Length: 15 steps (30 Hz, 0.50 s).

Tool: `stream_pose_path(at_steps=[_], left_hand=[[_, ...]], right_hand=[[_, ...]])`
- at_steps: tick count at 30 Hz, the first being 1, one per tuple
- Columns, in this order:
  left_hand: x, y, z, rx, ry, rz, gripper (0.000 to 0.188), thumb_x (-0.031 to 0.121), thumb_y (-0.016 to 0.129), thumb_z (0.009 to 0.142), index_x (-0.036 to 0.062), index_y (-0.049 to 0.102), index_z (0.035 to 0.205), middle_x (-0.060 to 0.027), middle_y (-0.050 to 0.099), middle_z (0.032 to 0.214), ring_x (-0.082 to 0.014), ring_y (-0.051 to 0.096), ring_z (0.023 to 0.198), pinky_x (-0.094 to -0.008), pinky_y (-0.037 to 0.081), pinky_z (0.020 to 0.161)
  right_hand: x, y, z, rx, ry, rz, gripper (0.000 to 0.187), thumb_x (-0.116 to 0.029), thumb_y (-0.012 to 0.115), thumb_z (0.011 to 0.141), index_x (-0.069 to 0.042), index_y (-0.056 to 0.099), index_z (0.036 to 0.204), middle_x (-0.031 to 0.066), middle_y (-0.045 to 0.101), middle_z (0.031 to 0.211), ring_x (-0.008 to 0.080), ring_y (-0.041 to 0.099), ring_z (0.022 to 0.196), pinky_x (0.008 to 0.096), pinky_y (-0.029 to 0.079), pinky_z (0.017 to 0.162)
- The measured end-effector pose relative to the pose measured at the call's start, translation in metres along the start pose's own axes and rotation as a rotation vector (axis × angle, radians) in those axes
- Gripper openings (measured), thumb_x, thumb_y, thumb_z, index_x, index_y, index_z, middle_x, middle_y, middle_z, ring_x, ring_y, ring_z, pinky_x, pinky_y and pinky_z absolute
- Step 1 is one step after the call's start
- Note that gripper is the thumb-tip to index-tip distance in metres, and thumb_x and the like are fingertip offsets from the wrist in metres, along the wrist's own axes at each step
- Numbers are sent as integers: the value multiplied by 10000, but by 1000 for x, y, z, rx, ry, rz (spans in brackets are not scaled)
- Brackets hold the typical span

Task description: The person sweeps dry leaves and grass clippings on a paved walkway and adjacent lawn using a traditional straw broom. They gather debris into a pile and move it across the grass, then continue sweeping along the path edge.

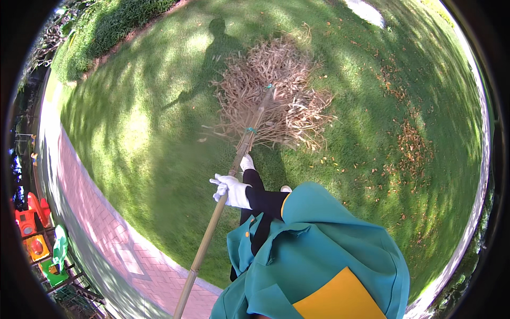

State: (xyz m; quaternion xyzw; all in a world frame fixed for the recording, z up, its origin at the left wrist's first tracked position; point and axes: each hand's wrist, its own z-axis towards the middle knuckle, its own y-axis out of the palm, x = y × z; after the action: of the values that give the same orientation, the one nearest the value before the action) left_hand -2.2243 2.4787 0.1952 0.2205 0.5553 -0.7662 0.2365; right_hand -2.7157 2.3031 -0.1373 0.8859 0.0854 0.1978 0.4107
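Observation:
My right hand [232,191], in a white glove, is closed round the bamboo handle of a long broom [204,242]. A black cuff and a wide teal sleeve [319,204] lead back from that hand. The handle slants from the lower edge up to a bushy mass of dry brown twigs [276,90] on the grass. Two teal ties [251,129] bind the broom there. I cannot tell where twigs end and any loose litter begins. My left hand does not show. Below the ties is what looks like a white shoe [247,162].
Fallen leaves [411,149] lie scattered on the lawn [159,175] at the right. A paved brick path [101,212] curves along the left. Beyond it stand colourful plastic play pieces [37,244]. Low shrubs [125,21] edge the grass at the upper left.

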Motion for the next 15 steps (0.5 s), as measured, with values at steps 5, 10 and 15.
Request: stream_pose_path(at_steps=[5, 10, 15], left_hand=[[-3, -61, 18, -167, -172, 198, 107, 214, 593, 770, 128, 644, 810, -51, 544, 546, -263, 532, 493, -406, 416, 482], [-6, -63, 145, -96, -62, 203, 144, 277, 582, 792, 158, 662, 779, -46, 552, 520, -267, 532, 447, -401, 397, 420], [17, -30, 316, 0, 169, 365, 146, 333, 601, 771, 206, 670, 743, -42, 529, 494, -265, 507, 416, -399, 370, 385]], right_hand=[[70, 91, 101, 28, 187, -155, 261, -313, 549, 924, -55, 535, 955, -61, 387, 501, 101, 424, 434, 369, 514, 595], [41, 145, 170, -41, 128, -111, 270, -323, 580, 907, -80, 476, 961, -12, 462, 537, 206, 526, 542, 368, 488, 582], [-25, 140, 177, -156, 4, 194, 217, -272, 587, 906, -98, 485, 827, -62, 402, 495, 123, 458, 465, 388, 500, 671]])
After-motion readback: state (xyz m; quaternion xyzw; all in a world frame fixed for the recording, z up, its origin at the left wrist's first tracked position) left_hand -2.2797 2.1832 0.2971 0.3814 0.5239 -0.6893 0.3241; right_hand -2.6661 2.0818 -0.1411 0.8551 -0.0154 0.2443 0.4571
